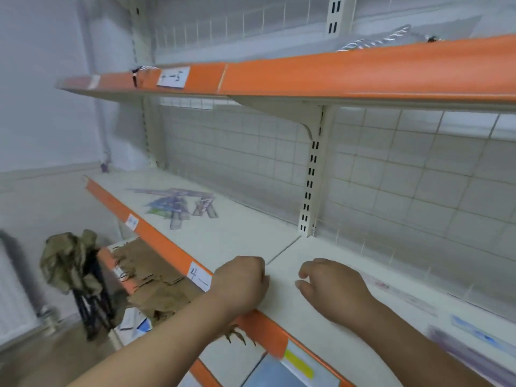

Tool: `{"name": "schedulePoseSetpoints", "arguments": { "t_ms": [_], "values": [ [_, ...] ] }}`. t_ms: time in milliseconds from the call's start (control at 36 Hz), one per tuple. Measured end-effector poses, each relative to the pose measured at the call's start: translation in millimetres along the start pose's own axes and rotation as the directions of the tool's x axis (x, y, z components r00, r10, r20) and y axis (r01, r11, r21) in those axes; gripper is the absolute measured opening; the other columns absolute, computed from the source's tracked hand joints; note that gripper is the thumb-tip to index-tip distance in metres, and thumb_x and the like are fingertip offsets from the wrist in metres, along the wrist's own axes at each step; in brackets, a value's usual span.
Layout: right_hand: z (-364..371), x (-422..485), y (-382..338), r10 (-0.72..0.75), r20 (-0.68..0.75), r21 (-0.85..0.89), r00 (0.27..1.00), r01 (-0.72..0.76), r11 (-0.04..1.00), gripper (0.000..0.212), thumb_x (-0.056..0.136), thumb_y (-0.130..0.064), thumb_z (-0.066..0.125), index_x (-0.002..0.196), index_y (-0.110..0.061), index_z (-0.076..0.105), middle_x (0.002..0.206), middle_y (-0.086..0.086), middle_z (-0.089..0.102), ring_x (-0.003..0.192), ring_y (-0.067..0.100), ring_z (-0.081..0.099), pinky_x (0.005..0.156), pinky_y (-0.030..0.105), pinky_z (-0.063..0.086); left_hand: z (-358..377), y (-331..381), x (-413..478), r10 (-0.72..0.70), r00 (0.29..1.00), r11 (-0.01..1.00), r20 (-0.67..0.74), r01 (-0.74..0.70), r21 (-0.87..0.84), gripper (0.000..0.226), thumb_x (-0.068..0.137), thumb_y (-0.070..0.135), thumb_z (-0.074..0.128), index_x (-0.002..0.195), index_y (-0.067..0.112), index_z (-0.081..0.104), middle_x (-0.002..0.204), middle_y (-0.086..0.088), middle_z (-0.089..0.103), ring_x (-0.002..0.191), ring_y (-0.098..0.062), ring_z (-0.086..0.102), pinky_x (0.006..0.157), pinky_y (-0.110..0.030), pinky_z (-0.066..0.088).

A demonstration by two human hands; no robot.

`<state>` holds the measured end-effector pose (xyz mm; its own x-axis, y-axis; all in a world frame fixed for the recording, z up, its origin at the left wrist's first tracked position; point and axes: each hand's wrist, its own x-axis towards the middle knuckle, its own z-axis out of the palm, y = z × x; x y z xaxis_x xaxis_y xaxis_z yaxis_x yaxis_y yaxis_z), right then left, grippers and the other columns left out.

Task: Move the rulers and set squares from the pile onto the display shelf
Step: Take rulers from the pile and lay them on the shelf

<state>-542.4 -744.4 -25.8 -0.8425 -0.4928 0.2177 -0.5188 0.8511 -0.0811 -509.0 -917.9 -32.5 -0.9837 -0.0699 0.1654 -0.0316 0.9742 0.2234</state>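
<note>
A pile of clear rulers and set squares lies at the far left of the white display shelf. Several more rulers lie flat on the shelf at the right, blurred. My left hand rests curled at the shelf's orange front edge, nothing visible in it. My right hand hovers over the shelf beside it with its fingers bent and apart, holding nothing. Both hands are well to the right of the pile.
An upper orange-edged shelf overhangs, with some striped items on it. A wire grid back panel stands behind. Below left are a lower shelf with brown cardboard pieces and a camouflage cloth on a dark stand.
</note>
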Motion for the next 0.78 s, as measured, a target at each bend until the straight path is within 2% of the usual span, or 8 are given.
{"name": "schedulePoseSetpoints", "arguments": {
  "t_ms": [167, 250, 361, 417, 528, 611, 694, 778],
  "values": [
    [12, 45, -77, -0.072, -0.016, 0.044, 0.997, 0.073, 0.996, 0.031, 0.096, -0.042, 0.041, 0.115, -0.024, 0.058, 0.110, -0.005, 0.058, 0.102, 0.016, 0.055, 0.077, 0.028, 0.042, -27, -87, -5, -0.007, 1.000, 1.000, -0.020, 0.007, 0.021, 0.026, 0.097, 0.033, 0.043, 0.098, 0.012, 0.059, 0.100, -0.007, 0.063, 0.095, -0.026, 0.058, 0.068, -0.029, 0.042],
    [18, 70, -118, -0.097, -0.024, 0.039, 0.995, 0.098, 0.994, 0.032, 0.096, -0.042, 0.041, 0.117, -0.024, 0.057, 0.110, -0.004, 0.058, 0.104, 0.017, 0.055, 0.078, 0.028, 0.042, -42, -132, -5, -0.001, 0.999, 1.000, -0.037, 0.002, 0.029, 0.024, 0.098, 0.033, 0.041, 0.093, 0.013, 0.055, 0.090, -0.004, 0.057, 0.084, -0.024, 0.054, 0.062, -0.027, 0.036],
    [25, 101, -164, -0.094, -0.040, 0.030, 0.995, 0.095, 0.995, 0.032, 0.096, -0.043, 0.040, 0.116, -0.025, 0.057, 0.111, -0.004, 0.058, 0.107, 0.017, 0.054, 0.082, 0.028, 0.042, -58, -187, -1, -0.012, 0.998, 0.999, -0.067, 0.014, 0.034, 0.024, 0.097, 0.030, 0.042, 0.089, 0.012, 0.056, 0.081, -0.002, 0.056, 0.071, -0.019, 0.047, 0.058, -0.026, 0.034],
    [29, 115, -185, -0.097, -0.045, 0.035, 0.994, 0.098, 0.995, 0.032, 0.096, -0.043, 0.039, 0.115, -0.025, 0.057, 0.111, -0.005, 0.058, 0.107, 0.017, 0.054, 0.081, 0.028, 0.042, -66, -210, 0, -0.009, 0.997, 0.999, -0.073, 0.011, 0.035, 0.023, 0.097, 0.031, 0.043, 0.087, 0.014, 0.054, 0.070, 0.003, 0.047, 0.067, -0.017, 0.044, 0.054, -0.026, 0.032],
    [37, 140, -219, -0.101, -0.043, 0.056, 0.994, 0.103, 0.993, 0.030, 0.096, -0.042, 0.040, 0.117, -0.027, 0.056, 0.113, -0.006, 0.057, 0.107, 0.015, 0.053, 0.076, 0.026, 0.039, -75, -250, 4, -0.014, 0.997, 0.997, -0.075, 0.020, 0.073, 0.020, 0.097, 0.031, 0.042, 0.084, 0.017, 0.047, 0.069, 0.003, 0.043, 0.068, -0.017, 0.041, 0.048, -0.025, 0.025],
    [42, 158, -239, -0.105, -0.039, 0.061, 0.994, 0.107, 0.992, 0.030, 0.096, -0.042, 0.041, 0.118, -0.028, 0.056, 0.113, -0.007, 0.057, 0.106, 0.015, 0.053, 0.078, 0.027, 0.040, -77, -276, 11, -0.031, 0.997, 0.998, -0.065, 0.034, 0.046, 0.024, 0.098, 0.032, 0.041, 0.085, 0.015, 0.052, 0.073, 0.001, 0.049, 0.069, -0.017, 0.044, 0.050, -0.026, 0.029],
    [47, 180, -254, -0.107, -0.044, 0.068, 0.993, 0.110, 0.992, 0.030, 0.096, -0.043, 0.041, 0.118, -0.029, 0.055, 0.114, -0.007, 0.057, 0.108, 0.015, 0.053, 0.078, 0.026, 0.039, -78, -297, 23, -0.045, 0.997, 0.999, -0.063, 0.046, 0.016, 0.026, 0.096, 0.032, 0.043, 0.094, 0.013, 0.060, 0.092, -0.004, 0.062, 0.081, -0.019, 0.055, 0.062, -0.029, 0.041],
    [52, 203, -266, -0.110, -0.041, 0.064, 0.993, 0.113, 0.992, 0.030, 0.095, -0.044, 0.041, 0.117, -0.029, 0.055, 0.114, -0.006, 0.057, 0.109, 0.016, 0.053, 0.080, 0.028, 0.041, -78, -315, 37, -0.062, 0.996, 0.998, -0.070, 0.061, -0.012, 0.025, 0.096, 0.035, 0.045, 0.096, 0.016, 0.061, 0.095, -0.001, 0.063, 0.088, -0.018, 0.058, 0.071, -0.031, 0.049]
  ]
}}
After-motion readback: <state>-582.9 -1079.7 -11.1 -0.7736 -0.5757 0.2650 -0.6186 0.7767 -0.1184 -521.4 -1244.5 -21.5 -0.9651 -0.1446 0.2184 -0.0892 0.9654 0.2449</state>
